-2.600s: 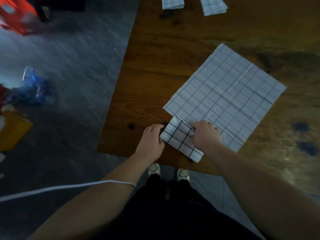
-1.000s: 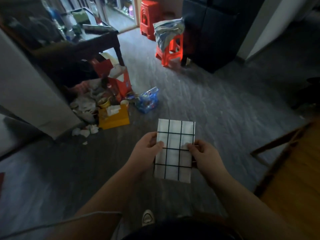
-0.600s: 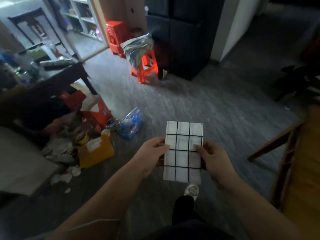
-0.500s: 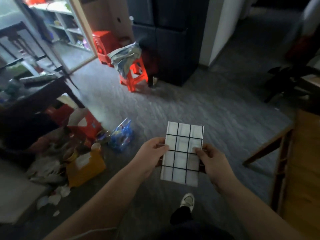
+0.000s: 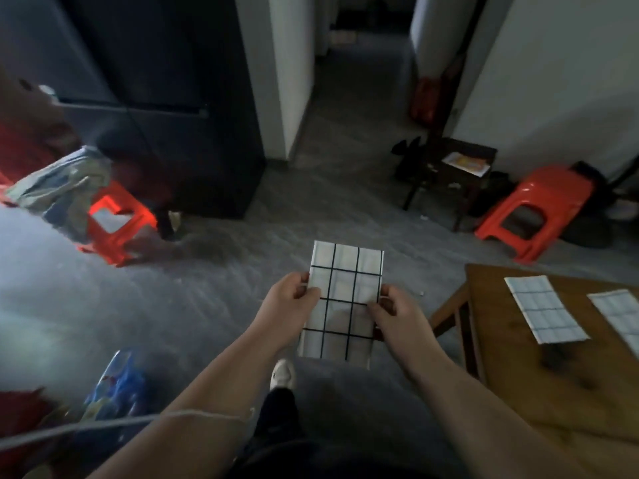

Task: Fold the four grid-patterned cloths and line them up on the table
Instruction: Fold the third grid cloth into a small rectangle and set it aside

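A folded white cloth with bold black grid lines [image 5: 342,295] is held flat in the air over the grey floor. My left hand [image 5: 288,300] pinches its left edge and my right hand [image 5: 397,314] pinches its right edge. At the right, the wooden table [image 5: 525,385] carries a folded pale grid cloth [image 5: 543,312] near its far left corner. A second folded pale grid cloth [image 5: 619,316] lies to its right, cut off by the frame edge.
An orange stool [image 5: 534,212] and a dark small table [image 5: 460,174] stand beyond the wooden table. Another orange stool [image 5: 116,224] with draped fabric stands at left beside a dark cabinet [image 5: 166,98]. A blue bag [image 5: 117,383] lies on the floor lower left.
I picked the folded black-grid cloth off the table and turned while carrying it in both hands. The view has swung right, so the table's far end with two folded cloths has come into sight.
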Demonstrator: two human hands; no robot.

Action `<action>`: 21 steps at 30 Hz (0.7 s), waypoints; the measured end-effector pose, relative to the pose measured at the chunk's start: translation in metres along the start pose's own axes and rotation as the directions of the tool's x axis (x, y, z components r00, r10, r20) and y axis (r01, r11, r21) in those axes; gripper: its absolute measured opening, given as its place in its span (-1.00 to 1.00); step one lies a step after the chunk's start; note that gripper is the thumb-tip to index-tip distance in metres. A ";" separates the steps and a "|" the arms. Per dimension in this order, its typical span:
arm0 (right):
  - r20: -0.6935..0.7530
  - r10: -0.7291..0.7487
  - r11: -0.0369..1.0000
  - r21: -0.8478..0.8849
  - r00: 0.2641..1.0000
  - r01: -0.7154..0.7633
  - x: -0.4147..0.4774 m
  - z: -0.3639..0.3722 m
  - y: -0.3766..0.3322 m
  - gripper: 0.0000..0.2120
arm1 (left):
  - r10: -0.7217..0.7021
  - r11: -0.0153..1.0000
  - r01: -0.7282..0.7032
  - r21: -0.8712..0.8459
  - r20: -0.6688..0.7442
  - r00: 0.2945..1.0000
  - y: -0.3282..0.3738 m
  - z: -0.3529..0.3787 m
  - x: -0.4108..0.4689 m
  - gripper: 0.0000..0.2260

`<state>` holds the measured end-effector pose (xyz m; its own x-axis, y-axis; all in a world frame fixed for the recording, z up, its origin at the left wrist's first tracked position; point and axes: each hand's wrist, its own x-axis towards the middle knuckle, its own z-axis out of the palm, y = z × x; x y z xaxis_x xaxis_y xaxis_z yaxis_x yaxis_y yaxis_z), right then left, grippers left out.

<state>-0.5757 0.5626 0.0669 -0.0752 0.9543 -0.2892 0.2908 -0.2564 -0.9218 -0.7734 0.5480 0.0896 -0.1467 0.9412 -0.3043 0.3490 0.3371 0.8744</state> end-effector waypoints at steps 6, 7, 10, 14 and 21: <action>-0.120 0.042 0.999 0.017 0.992 -0.040 0.149 -0.010 -0.024 -0.91 | 0.066 0.998 -0.065 -0.017 0.120 0.991 0.039 0.001 0.175 -0.93; -0.148 0.067 0.997 0.042 0.987 -0.061 0.175 -0.013 -0.030 -0.90 | 0.069 0.998 -0.067 -0.014 0.152 0.986 0.048 0.001 0.205 -0.92; -0.239 0.145 0.981 0.159 0.960 -0.109 0.237 -0.025 -0.051 -0.90 | 0.064 0.997 -0.070 0.014 0.262 0.963 0.082 0.006 0.284 -0.95; -0.366 0.248 0.943 0.302 0.897 -0.138 0.297 -0.062 -0.074 -0.89 | 0.092 0.994 -0.108 0.010 0.442 0.892 0.141 0.034 0.370 -0.83; -0.561 0.350 0.890 0.448 0.751 -0.080 0.367 -0.155 -0.064 -0.89 | 0.074 0.986 -0.157 0.060 0.686 0.724 0.217 0.142 0.478 -0.82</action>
<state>-0.4739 0.9530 0.0602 0.5800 0.7125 -0.3950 -0.1627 -0.3738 -0.9131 -0.6362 1.0744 0.0797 0.5545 0.7213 -0.4151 0.4225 0.1857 0.8871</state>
